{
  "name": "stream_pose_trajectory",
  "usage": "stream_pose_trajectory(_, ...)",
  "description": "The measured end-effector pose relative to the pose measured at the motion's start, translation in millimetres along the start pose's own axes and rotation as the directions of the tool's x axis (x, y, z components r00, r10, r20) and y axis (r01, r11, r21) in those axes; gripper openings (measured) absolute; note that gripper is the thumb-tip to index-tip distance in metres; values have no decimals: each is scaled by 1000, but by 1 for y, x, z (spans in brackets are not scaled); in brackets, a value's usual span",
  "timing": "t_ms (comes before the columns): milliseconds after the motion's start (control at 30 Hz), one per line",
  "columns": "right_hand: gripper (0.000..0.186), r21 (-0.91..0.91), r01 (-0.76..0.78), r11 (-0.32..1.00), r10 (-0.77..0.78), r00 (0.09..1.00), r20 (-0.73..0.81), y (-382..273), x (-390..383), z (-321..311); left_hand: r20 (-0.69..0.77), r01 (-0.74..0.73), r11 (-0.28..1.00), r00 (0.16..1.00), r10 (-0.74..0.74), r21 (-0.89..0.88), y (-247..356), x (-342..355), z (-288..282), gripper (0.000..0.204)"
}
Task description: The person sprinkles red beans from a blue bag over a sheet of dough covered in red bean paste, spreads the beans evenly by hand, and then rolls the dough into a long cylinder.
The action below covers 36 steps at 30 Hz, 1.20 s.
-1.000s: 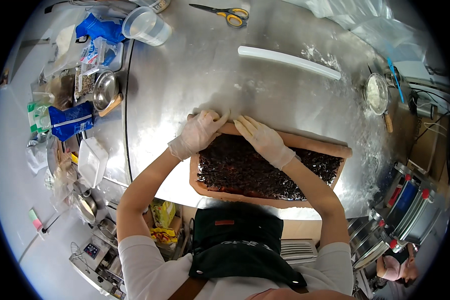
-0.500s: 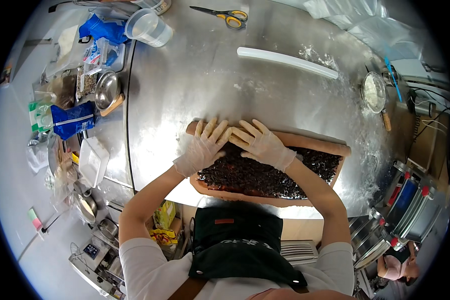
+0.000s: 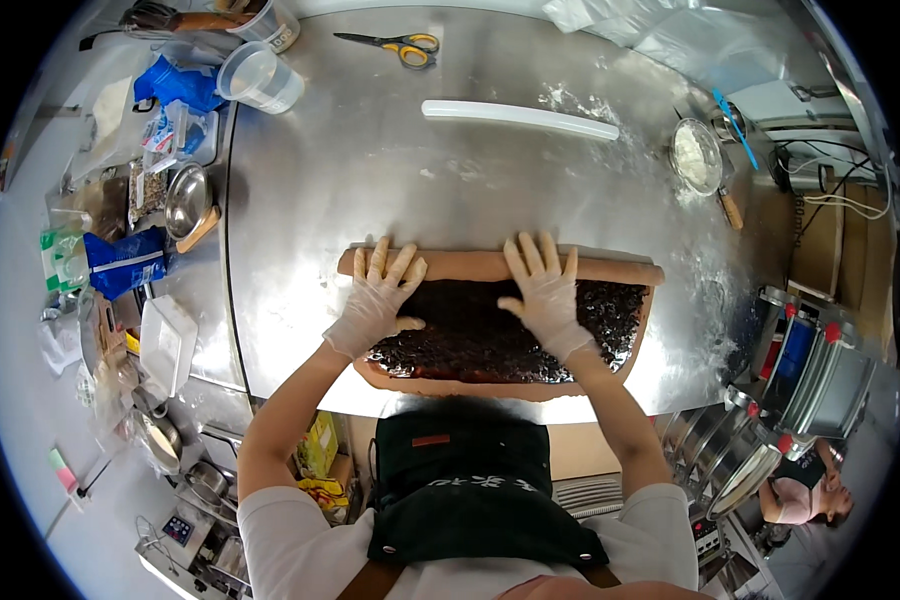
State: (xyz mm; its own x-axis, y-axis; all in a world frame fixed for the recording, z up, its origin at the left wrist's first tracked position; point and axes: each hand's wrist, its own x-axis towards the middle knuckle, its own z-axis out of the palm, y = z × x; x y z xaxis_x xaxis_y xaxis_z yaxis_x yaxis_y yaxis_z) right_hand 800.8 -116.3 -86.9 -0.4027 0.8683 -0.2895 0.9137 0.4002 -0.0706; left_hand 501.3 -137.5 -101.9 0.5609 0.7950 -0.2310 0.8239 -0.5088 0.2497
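Observation:
A sheet of brown dough (image 3: 490, 390) lies at the near edge of the steel worktable, covered with a dark, glossy, chunky filling (image 3: 470, 330). Its far edge is rolled over into a long brown roll (image 3: 465, 265). My left hand (image 3: 375, 295), in a thin clear glove, rests with spread fingers on the left part of the roll, thumb over the filling. My right hand (image 3: 545, 295), gloved the same way, lies with fingers apart across the roll right of the middle. Neither hand grips anything.
On the steel worktable (image 3: 370, 180) lie a white rod (image 3: 520, 118), scissors (image 3: 400, 45) and a sieve of flour (image 3: 695, 157). A clear plastic tub (image 3: 260, 78) stands at the far left. Bags, a metal bowl (image 3: 188, 200) and a white container (image 3: 167, 345) crowd the left side.
My hands have moved apart, from close together near the roll's left-middle to separate places along it. The roll's far edge now lies straighter. The whole view has shifted somewhat.

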Motion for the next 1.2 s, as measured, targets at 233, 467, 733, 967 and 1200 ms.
stream_pose_trajectory(233, 86, 131, -51, 990, 69, 988, -141, 6, -2, 7, -195, 275, 961, 943, -270, -2, 30, 42, -15, 82)
stream_pose_trajectory(467, 67, 78, -299, 951, 309, 909, -281, 92, 36, 21, -262, 467, 877, 838, -479, -112, 88, 152, 9, 68)
stream_pose_trajectory(733, 59, 69, -452, 889, 453, 850, -269, 62, 11, 31, -317, 386, 920, 866, -386, -67, 100, 142, 14, 64)
stream_pose_trajectory(967, 62, 114, -453, 884, 462, 810, -361, 134, -2, 32, -328, 446, 885, 823, -463, -130, 141, 172, 12, 69)
stream_pose_trajectory(1200, 56, 134, -493, 860, 510, 812, -285, 126, -14, 33, -321, 287, 948, 893, -316, -134, 188, 191, 29, 65)
